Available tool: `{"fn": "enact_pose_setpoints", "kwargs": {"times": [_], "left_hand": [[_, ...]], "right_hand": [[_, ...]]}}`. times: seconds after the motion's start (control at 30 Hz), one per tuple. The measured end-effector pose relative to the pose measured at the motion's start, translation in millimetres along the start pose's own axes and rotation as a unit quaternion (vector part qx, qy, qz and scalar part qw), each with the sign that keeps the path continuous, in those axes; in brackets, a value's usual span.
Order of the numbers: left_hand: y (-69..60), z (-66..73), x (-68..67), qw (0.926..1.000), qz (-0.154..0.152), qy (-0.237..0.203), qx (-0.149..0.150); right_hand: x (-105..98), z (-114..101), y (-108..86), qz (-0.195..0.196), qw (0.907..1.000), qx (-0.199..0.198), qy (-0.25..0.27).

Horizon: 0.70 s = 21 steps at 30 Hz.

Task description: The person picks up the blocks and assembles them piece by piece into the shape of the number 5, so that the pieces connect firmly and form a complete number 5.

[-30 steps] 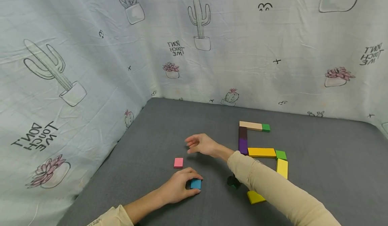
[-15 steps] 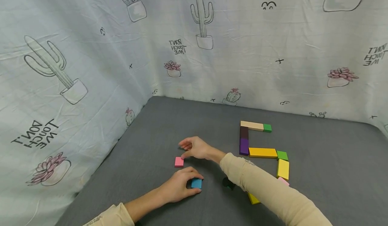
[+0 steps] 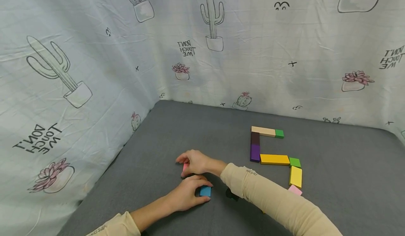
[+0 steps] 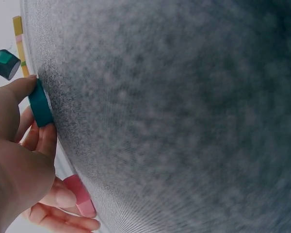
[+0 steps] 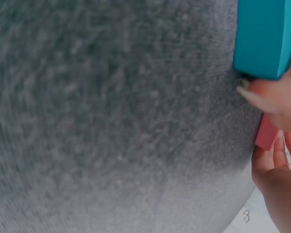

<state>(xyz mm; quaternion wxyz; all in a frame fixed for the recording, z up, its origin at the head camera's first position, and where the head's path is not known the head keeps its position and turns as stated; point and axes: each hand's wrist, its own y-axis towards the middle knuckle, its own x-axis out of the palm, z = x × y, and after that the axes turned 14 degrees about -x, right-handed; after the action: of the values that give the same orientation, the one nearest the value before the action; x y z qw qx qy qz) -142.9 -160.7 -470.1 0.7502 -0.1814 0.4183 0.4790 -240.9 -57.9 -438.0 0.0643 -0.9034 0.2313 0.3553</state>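
Observation:
My left hand (image 3: 186, 195) pinches a blue block (image 3: 205, 191) between thumb and fingers, low on the grey table. In the left wrist view the blue block (image 4: 40, 104) looks teal and stands thin side up to the camera. Just beyond, my right hand (image 3: 196, 162) has thumb and fingers on opposite sides of a small pink block (image 3: 185, 166), partly covered by them. The right wrist view shows the pink block (image 5: 267, 132) between its fingers, with the blue block (image 5: 263, 36) close above. The two hands nearly touch.
To the right lies a line of flat blocks: beige (image 3: 263, 131), green (image 3: 280, 133), dark brown (image 3: 255, 138), purple (image 3: 255, 153), orange-yellow (image 3: 274, 159), light green (image 3: 295, 162), yellow (image 3: 295, 176) and pink (image 3: 295, 190). My right sleeve (image 3: 269, 197) covers part of it. A cactus-print curtain (image 3: 253, 74) borders the table.
My right hand has moved left and nearer, coming down onto the pink block and taking it between thumb and fingers. My left hand stays on the blue block.

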Motion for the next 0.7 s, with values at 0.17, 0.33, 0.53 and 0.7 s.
{"fn": "enact_pose_setpoints", "kwargs": {"times": [0.17, 0.33, 0.53, 0.7], "left_hand": [[1.0, -0.5, -0.2, 1.0000, 0.002, 0.000, 0.008], [1.8, -1.0, -0.6, 1.0000, -0.004, -0.004, 0.002], [0.9, -1.4, 0.2, 1.0000, -0.006, -0.004, -0.007], [0.1, 0.1, 1.0, 0.9999, -0.005, -0.001, -0.009]], "right_hand": [[1.5, -6.7, -2.0, -0.001, 0.9994, 0.007, -0.033], [3.1, -11.4, -4.4, 0.019, 0.9982, 0.030, -0.048], [4.1, -11.5, -5.9, 0.034, 0.9971, 0.045, -0.051], [3.4, -8.4, -6.8, 0.047, 0.9967, 0.044, -0.050]]}}
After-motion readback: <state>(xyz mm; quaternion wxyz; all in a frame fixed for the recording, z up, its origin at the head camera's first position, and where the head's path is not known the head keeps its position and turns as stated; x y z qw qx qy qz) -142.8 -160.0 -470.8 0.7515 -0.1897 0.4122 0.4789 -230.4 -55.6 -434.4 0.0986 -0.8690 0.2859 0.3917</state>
